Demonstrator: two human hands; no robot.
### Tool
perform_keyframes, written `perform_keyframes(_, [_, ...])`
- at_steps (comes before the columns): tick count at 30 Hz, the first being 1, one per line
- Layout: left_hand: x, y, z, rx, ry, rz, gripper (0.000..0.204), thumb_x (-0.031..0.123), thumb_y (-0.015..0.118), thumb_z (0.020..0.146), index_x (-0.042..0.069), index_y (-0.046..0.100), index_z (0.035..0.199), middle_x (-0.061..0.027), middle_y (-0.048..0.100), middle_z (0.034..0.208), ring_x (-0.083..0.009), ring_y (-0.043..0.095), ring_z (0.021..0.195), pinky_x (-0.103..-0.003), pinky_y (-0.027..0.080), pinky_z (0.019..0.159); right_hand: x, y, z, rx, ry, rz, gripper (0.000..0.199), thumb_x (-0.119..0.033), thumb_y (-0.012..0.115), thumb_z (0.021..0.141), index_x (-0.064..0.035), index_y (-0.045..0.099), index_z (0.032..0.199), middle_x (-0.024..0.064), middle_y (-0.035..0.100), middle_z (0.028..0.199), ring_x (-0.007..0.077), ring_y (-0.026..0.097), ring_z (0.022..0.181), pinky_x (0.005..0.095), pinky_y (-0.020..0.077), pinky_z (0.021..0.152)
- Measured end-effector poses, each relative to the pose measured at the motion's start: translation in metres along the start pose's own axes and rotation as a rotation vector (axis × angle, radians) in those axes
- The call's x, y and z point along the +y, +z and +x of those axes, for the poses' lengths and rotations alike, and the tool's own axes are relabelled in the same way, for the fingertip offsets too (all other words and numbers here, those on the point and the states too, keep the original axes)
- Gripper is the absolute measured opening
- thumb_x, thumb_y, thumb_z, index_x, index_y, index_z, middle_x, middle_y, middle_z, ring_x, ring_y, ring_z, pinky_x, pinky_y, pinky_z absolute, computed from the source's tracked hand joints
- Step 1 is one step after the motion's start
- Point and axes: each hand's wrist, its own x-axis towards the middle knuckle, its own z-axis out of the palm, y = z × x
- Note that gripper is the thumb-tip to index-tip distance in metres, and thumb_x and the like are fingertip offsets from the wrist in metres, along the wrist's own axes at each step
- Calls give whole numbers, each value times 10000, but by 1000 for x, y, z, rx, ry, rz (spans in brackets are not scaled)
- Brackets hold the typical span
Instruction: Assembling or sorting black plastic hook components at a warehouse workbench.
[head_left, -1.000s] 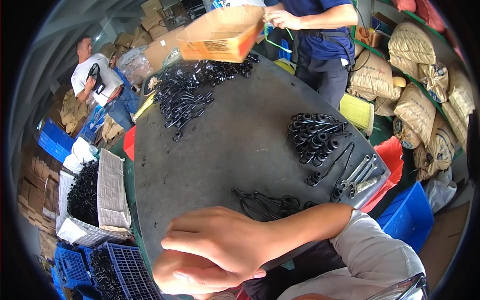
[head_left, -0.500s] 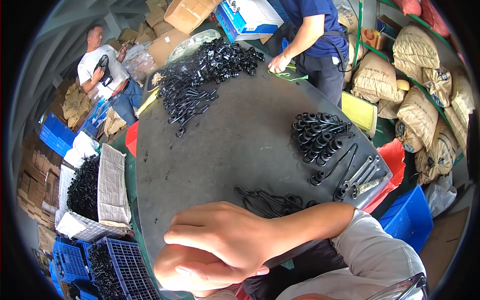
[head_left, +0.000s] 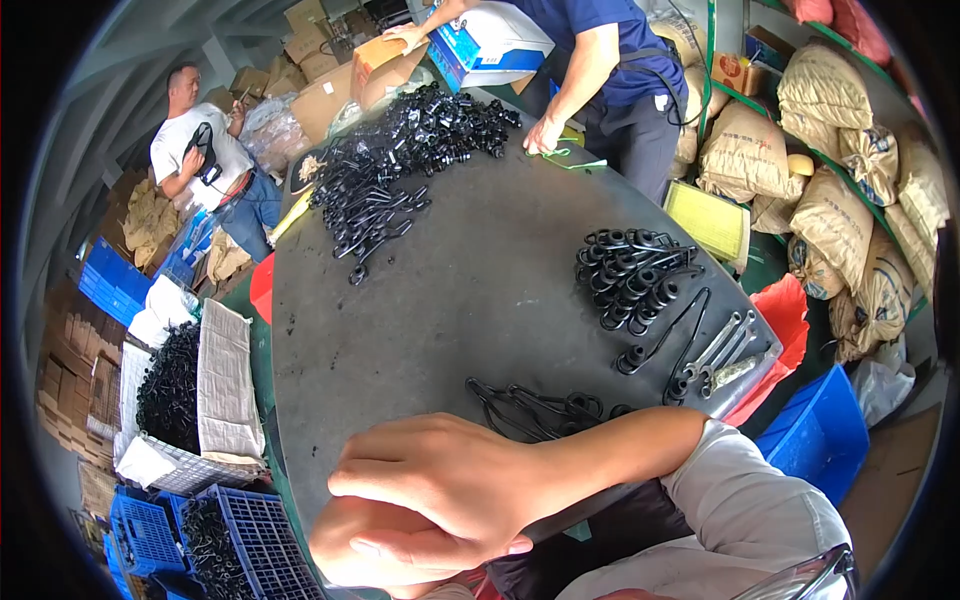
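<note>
At the near edge of the dark tabletop [head_left: 450, 300], my right hand [head_left: 435, 475] lies folded over my left hand [head_left: 345, 545]. The right fingers wrap around it; the left hand's own fingers are mostly covered. Just beyond my right forearm, partly hidden by it, are several bent black metal rods [head_left: 530, 408]. To the right lies a stacked heap of black rods with round ends [head_left: 635, 275]. A few wrenches [head_left: 715, 350] rest at the table's right edge. Farther off spreads a big pile of small black parts [head_left: 410, 140].
Across the table a person in dark blue [head_left: 610, 70] touches a box and a green strip. Another person in white [head_left: 205, 150] stands at far left. Filled crates [head_left: 250, 540] stand left, a blue bin [head_left: 820, 430] right, and stacked sacks [head_left: 750, 155] far right.
The person in dark blue has leaned left, and a hand now holds the flap of an open cardboard box, which has tilted. My clasped hands stay in place; the view has shifted slightly.
</note>
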Motion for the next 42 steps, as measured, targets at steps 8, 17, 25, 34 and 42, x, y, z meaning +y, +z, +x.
perform_keyframes(8, [22,-11,-10,3,-10,34,442,235,791,856,14,635,1205,-156,672,947,-330,677,904,-414,544,772,-12,-42,-2,-65,156,-29,419,-335,598,988,26,587,1199,202,636,1039,387,658,920,437,537,784])
perform_keyframes(17, [14,-24,-14,792,-603,119,386,238,714,939,-72,661,1163,-213,725,1025,-295,702,958,-373,525,876,-9,-72,-124,-3,618,-562,738,-398,837,783,-17,542,1341,228,538,1316,411,529,1227,463,441,1022])
perform_keyframes(25, [20,-17,-18,805,-492,59,422,270,783,866,-35,682,1141,-180,738,974,-283,708,913,-382,512,825,-4,-11,-155,4,760,-857,941,-556,801,748,-29,448,1443,236,478,1404,429,455,1299,523,372,1064])
perform_keyframes(34, [18,-23,-36,917,-559,40,447,293,800,856,-33,684,1139,-175,736,937,-268,705,885,-365,519,806,43,-25,-117,-259,1028,-755,793,-409,780,813,33,452,1383,240,646,1167,391,642,1072,503,409,974])
perform_keyframes(42, [22,-25,-36,890,-494,-7,447,298,798,859,-31,687,1140,-184,735,940,-266,705,887,-362,520,799,99,-53,-102,-342,1127,-373,660,-341,780,748,48,572,1239,184,702,944,339,681,937,408,519,817])
